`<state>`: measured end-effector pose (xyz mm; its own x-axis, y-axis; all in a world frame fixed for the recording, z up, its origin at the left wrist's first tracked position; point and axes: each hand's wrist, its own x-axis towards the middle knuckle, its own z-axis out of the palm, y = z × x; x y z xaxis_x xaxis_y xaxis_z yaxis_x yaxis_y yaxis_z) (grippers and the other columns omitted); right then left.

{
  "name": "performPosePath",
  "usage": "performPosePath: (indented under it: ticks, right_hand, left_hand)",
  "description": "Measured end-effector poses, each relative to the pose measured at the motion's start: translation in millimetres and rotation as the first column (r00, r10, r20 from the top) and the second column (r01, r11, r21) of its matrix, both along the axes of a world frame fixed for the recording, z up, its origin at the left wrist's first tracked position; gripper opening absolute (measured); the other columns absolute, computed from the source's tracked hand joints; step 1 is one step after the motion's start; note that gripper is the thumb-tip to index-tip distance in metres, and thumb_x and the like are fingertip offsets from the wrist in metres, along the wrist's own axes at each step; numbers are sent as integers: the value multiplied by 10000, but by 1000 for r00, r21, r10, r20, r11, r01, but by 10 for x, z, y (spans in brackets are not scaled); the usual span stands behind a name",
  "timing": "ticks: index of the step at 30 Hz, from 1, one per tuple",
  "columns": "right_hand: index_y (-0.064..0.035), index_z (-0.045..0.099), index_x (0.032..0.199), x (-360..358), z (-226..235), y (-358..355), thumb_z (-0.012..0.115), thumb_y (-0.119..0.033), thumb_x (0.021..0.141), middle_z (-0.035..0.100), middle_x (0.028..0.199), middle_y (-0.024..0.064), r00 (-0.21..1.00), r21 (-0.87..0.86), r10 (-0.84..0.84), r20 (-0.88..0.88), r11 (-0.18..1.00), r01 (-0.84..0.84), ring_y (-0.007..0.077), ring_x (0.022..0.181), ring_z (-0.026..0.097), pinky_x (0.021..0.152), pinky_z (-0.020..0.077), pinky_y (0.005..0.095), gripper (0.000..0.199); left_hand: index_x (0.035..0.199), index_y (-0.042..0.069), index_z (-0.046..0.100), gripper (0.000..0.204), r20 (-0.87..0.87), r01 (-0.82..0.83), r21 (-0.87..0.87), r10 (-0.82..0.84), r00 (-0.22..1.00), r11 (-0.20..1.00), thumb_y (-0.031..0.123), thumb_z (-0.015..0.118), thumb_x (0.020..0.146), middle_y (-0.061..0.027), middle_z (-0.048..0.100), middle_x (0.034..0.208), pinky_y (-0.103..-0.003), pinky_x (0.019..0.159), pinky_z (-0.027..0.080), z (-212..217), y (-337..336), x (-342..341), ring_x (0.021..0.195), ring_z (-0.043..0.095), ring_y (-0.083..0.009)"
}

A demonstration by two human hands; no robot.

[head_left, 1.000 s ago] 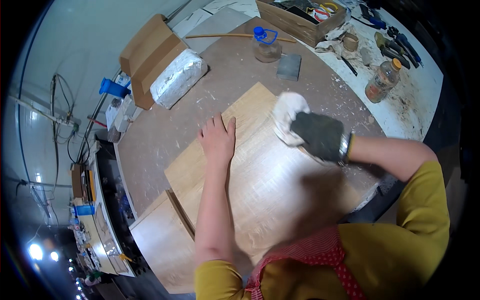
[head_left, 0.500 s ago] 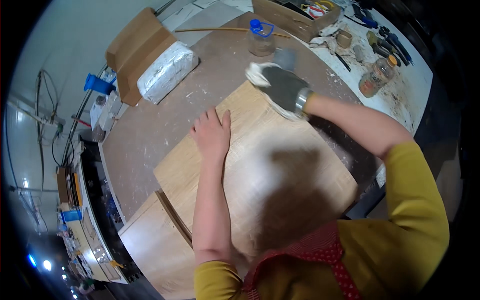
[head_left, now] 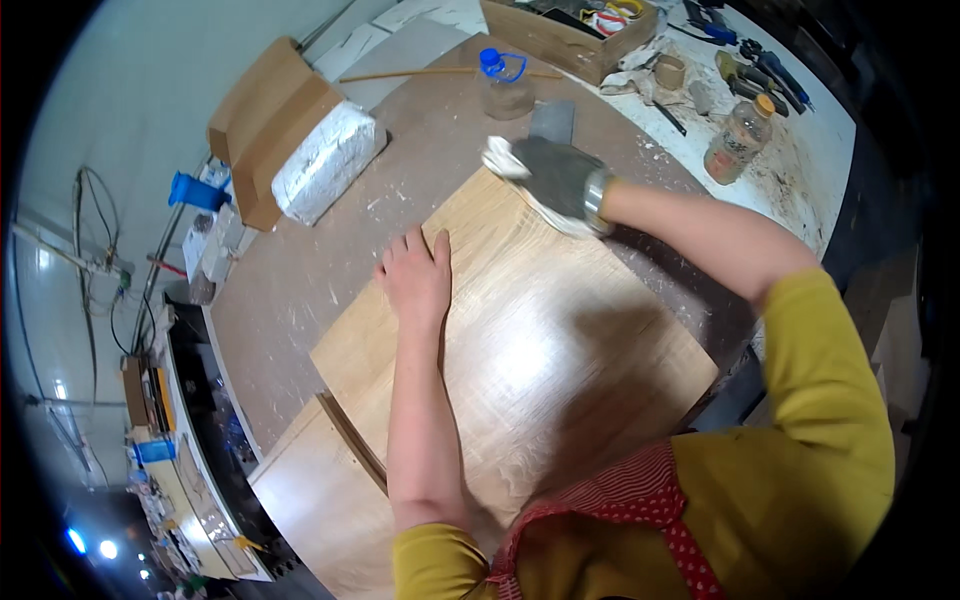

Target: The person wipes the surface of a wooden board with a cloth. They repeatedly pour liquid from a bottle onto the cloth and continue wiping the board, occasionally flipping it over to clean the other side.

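A pale wall (head_left: 150, 110) stands at left — small bright lights (head_left: 108, 549) glow in the dark lower corner, near a cluttered side table (head_left: 188, 488) and the brown tabletop (head_left: 265, 330).

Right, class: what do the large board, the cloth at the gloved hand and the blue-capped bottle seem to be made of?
Large board: wood or wood-look laminate, smooth and semi-glossy; grain shows and light glares off it.
Cloth: soft fabric, matte, with loose folds; fibre unclear.
Blue-capped bottle: likely clear plastic, shiny; see-through walls.
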<state>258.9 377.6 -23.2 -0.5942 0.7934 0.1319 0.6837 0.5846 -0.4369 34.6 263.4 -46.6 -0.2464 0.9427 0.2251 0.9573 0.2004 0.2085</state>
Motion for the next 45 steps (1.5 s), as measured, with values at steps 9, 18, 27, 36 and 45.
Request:
performPosePath:
  ticks: [9,18,27,36,45]
  right_hand:
    - [-67,590,1106,44,127,-348,474,-150,927,601,1138,201,928,11,266,-261,962,-272,342,1108,590,942,458,430,229]
    - [-64,594,1216,-289,663,390,463,-169,929,610,1201,205,973,108,191,128,973,-206,365,1121,581,975,448,379,333]
    - [-50,628,1130,-534,296,752,632,-160,807,657,1151,160,974,207,129,185,964,-166,279,1061,641,857,500,366,342]
    - [-89,652,1127,-542,265,806,630,-209,809,652,1143,165,922,81,23,387,995,-59,336,1113,604,923,481,401,341]
    - [-17,575,1211,-648,-198,399,561,-304,923,589,1218,226,963,333,238,127,904,-267,352,1166,549,1003,418,410,407]
  left_hand:
    - [1220,60,577,440,5,-1,23,1,1000,1000,400,518,946,-165,602,1114,-476,974,359,-44,-15,-14,1078,552,-324]
    - [1251,92,564,439,-10,-9,-1,9,1000,1000,412,475,963,-152,605,1147,-488,966,367,-65,-11,-69,1100,545,-328]
    - [1170,61,593,382,-31,25,92,-22,999,995,362,518,946,-139,607,1058,-479,940,364,-53,-3,-59,1031,560,-309]
    - [1195,72,572,378,72,73,178,-87,994,981,333,543,924,-137,591,1148,-476,959,371,-33,-43,-53,1094,539,-311]
    - [1369,164,502,571,120,375,21,-375,919,927,424,624,874,-140,390,1480,-578,1065,316,155,-1618,254,1353,368,-372]
